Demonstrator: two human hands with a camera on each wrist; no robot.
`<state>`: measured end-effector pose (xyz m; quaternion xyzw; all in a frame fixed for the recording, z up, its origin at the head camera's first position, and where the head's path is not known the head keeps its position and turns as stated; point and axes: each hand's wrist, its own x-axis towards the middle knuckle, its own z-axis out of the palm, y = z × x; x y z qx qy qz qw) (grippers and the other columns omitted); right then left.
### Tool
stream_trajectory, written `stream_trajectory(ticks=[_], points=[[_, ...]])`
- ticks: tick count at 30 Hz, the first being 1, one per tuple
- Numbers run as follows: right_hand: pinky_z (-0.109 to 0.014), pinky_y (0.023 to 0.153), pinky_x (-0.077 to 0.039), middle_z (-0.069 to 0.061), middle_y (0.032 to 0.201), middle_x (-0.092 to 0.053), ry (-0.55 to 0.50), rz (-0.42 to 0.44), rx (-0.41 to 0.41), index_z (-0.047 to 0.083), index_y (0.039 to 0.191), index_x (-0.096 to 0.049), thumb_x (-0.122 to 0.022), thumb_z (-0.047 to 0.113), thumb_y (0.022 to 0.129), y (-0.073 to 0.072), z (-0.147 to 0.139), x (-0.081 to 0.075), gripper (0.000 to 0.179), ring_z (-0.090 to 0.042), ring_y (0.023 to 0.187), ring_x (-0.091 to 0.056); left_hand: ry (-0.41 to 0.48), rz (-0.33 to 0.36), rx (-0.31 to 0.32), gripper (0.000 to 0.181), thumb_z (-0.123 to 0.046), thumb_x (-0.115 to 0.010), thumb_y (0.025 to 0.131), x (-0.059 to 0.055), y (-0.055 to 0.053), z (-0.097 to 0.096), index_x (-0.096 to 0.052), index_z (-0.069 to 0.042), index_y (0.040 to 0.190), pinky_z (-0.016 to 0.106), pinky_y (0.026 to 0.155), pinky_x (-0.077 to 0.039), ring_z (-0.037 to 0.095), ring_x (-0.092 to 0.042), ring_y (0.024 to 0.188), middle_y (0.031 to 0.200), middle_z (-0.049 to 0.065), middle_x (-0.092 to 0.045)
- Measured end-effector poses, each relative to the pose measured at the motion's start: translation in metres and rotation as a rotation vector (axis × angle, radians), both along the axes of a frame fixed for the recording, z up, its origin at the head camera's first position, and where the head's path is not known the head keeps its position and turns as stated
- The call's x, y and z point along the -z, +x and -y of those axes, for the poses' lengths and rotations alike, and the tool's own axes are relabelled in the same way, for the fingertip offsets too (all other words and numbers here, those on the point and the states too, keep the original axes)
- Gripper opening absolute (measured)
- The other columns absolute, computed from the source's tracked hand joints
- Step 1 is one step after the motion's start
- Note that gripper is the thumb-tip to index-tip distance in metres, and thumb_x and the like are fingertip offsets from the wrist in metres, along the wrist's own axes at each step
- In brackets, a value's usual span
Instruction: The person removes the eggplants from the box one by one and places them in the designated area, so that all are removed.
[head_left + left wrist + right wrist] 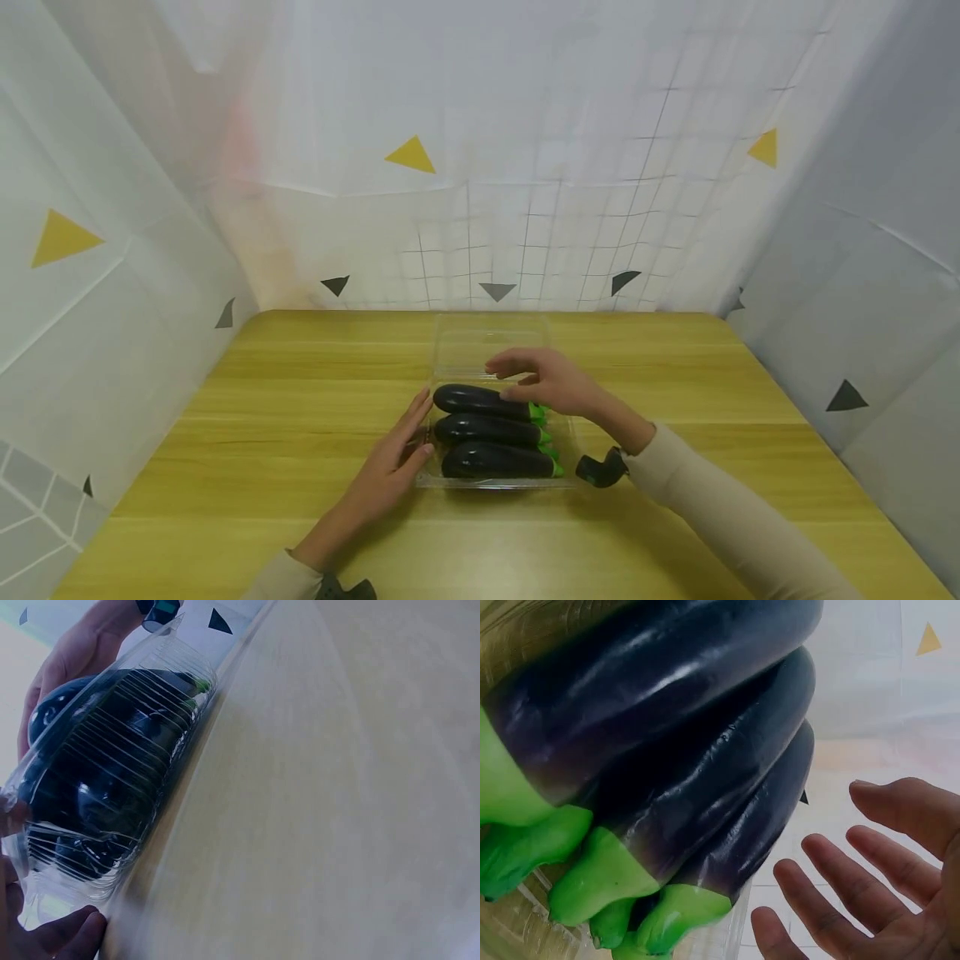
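Dark purple eggplants with green stem ends lie side by side in a clear plastic container (498, 484) in the head view. The near (495, 460), middle (487, 429) and far eggplant (468, 399) show on top; more stem ends peek out beneath them. My left hand (385, 468) rests at the container's left side, fingers extended along its wall. Above the far eggplant, toward its stem end, is my right hand (555, 383). Its fingers are spread and relaxed, holding nothing; the right wrist view shows a gap between the fingers (847, 889) and the eggplants.
The container's clear lid (491, 343) lies folded back toward the rear edge of the wood-grain table (315, 375). White sheeting (525, 108) with yellow and dark triangles stands behind and at both sides. Dark wrist devices (600, 469) sit below the sleeves.
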<state>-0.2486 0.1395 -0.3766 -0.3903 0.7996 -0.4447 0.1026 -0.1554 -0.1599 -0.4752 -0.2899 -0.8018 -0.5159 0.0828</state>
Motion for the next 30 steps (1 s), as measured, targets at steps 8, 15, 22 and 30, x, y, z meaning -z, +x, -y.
stream_trajectory(ticks=[8, 15, 22, 30], points=[[-0.053, 0.102, -0.051, -0.015, 0.141, -0.062, 0.04, 0.018, -0.034, 0.003, 0.143, -0.06, -0.071, 0.01, 0.099, -0.005, 0.006, 0.005, 0.046, -0.033, 0.128, -0.06, 0.009, -0.004, 0.008, 0.065, -0.005, -0.055, 0.106, -0.002, 0.0, 0.0, -0.027, -0.004, 0.164, 0.053, 0.108, -0.044, 0.043, -0.049, 0.137, 0.171, 0.014, -0.017], [-0.052, 0.104, -0.05, -0.019, 0.141, -0.062, 0.069, 0.069, -0.063, -0.002, 0.144, -0.057, -0.07, 0.007, 0.099, -0.008, 0.009, 0.01, 0.048, -0.038, 0.129, -0.059, 0.002, -0.005, 0.007, 0.064, -0.007, -0.055, 0.107, 0.0, 0.0, 0.0, -0.027, -0.005, 0.164, 0.052, 0.108, -0.044, 0.041, -0.05, 0.137, 0.172, 0.013, -0.017], [-0.052, 0.103, -0.051, -0.019, 0.139, -0.063, 0.091, 0.088, -0.073, -0.004, 0.144, -0.057, -0.073, 0.005, 0.096, -0.008, 0.011, 0.012, 0.051, -0.038, 0.129, -0.058, 0.006, -0.004, 0.001, 0.064, -0.007, -0.056, 0.106, -0.002, 0.001, 0.0, -0.028, -0.005, 0.164, 0.052, 0.108, -0.044, 0.041, -0.05, 0.137, 0.171, 0.013, -0.018], [-0.052, 0.103, -0.051, -0.019, 0.14, -0.063, 0.099, 0.097, -0.065, -0.005, 0.142, -0.059, -0.073, 0.001, 0.095, -0.009, 0.013, 0.012, 0.05, -0.037, 0.131, -0.057, 0.001, -0.043, -0.002, 0.062, -0.004, -0.055, 0.106, -0.002, 0.001, -0.001, -0.03, -0.001, 0.162, 0.055, 0.106, -0.045, 0.044, -0.05, 0.136, 0.17, 0.018, -0.02]])
